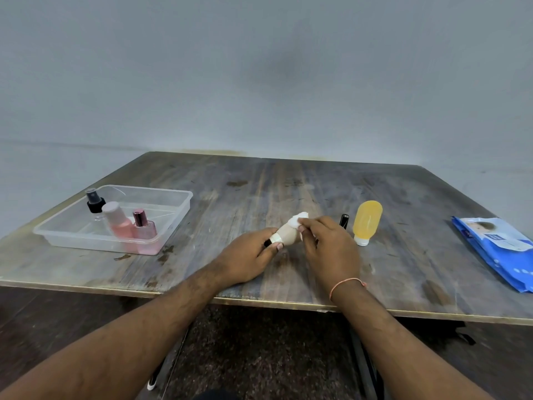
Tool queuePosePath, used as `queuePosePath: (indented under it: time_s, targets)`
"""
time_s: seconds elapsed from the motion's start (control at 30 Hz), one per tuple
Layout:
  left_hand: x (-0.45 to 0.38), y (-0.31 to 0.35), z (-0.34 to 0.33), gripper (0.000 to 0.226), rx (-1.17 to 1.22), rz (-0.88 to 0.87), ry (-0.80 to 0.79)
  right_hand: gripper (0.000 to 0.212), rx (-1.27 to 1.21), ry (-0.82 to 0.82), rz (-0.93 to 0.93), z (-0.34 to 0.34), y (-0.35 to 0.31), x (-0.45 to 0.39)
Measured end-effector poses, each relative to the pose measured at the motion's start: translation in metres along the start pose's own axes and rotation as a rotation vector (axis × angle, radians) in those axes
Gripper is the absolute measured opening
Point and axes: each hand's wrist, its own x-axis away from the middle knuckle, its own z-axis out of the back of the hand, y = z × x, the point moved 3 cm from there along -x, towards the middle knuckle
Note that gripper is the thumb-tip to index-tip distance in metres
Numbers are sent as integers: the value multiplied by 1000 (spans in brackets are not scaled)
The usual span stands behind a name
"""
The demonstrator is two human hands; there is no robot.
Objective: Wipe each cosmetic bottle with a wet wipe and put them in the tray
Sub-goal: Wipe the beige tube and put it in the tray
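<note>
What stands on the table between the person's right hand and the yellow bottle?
In the head view, a small black-capped item stands between the right hand and the yellow bottle, partly hidden behind the hand; what it is cannot be told.

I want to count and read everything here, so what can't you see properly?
Head view:
- Beige bottle: mostly covered by left hand, right hand and the wet wipe.
- Black tube: lower part hidden behind right hand.
- Blue wipes pack: cut off by right edge; print too small.
- Tray bottles: labels unreadable.
</note>
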Motion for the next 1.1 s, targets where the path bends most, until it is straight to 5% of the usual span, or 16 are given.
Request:
queuePosePath:
  time_s: [0.17, 0.4, 0.53, 1.1]
  targets:
    - [-1, -1, 0, 29, -11, -4, -3, 23, 9, 12, -71, 0, 3, -2]
    - [1, -4, 2, 27, 92, 10, 24, 29, -111, -174, 282, -5, -11, 6]
    - [1, -4, 2, 29, 101, 10, 34, 30, -106, -140, 304, -5, -10, 6]
    - [-3, -9, 1, 38, 194, 41, -13, 30, 96, 101, -88, -2, 7, 1]
